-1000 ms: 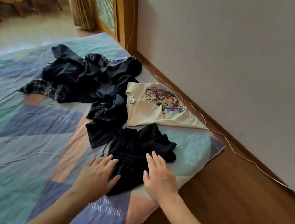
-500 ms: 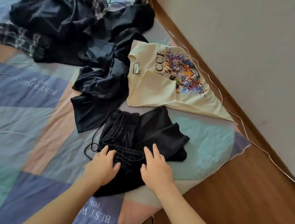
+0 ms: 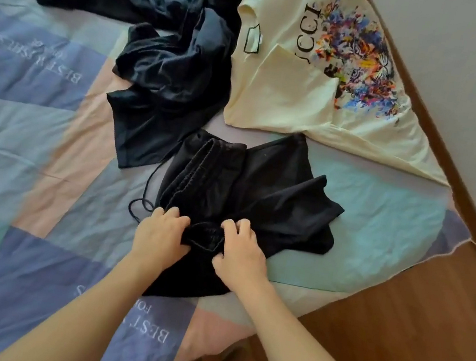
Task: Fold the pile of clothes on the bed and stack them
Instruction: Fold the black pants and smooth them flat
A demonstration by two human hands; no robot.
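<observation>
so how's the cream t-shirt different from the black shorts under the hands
The cream t-shirt is pale with a colourful print; the black shorts are plain and dark. The t-shirt lies untouched, while the left hand and right hand grip the shorts. Both lie on the bed.

Printed in large black capitals across the chest of the cream T-shirt point(image 3: 285, 95): "CCI", with the start of the word hidden under a folded sleeve, beside a many-coloured splash graphic. Also a small black-outlined rectangular label at its neckline, too small to read. Woven in pale capitals, upside down to the camera, on a purple patch of the bed cover point(image 3: 39, 128) near the left edge: "BEST WISHES", partly blurred, with a smaller unreadable line beside it. Again on the near purple patch, between the forearms: "BEST" and "FOR", the rest covered.
</observation>
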